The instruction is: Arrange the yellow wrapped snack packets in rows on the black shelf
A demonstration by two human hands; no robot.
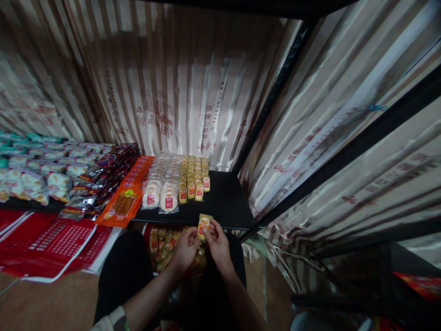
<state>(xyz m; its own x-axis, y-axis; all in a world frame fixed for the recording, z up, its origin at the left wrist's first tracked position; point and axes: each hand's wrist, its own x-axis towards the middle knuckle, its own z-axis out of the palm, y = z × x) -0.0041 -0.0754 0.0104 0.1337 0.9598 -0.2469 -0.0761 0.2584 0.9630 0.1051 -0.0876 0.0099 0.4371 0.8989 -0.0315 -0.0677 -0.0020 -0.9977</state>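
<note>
Between my two hands is a small yellow wrapped snack packet (204, 223) with a red label, upright over the front edge of the black shelf. My right hand (218, 246) pinches its right side between thumb and fingers. At its lower left edge are the closed fingers of my left hand (186, 250), which seem to grip the packet too. Below my hands, between my knees, an open bag of similar yellow packets (161, 246) is partly hidden by my left hand. More yellow packets (191, 188) stand in rows on the shelf.
Left of those rows, the black shelf (223, 197) bears round white wrapped crackers (160, 195), an orange pretzel bag (126, 197), dark red packets (103, 172) and white snack packs (58, 184). A red bag (51, 246) hangs at the front left. Black posts and a pleated curtain (179, 92) surround the shelf.
</note>
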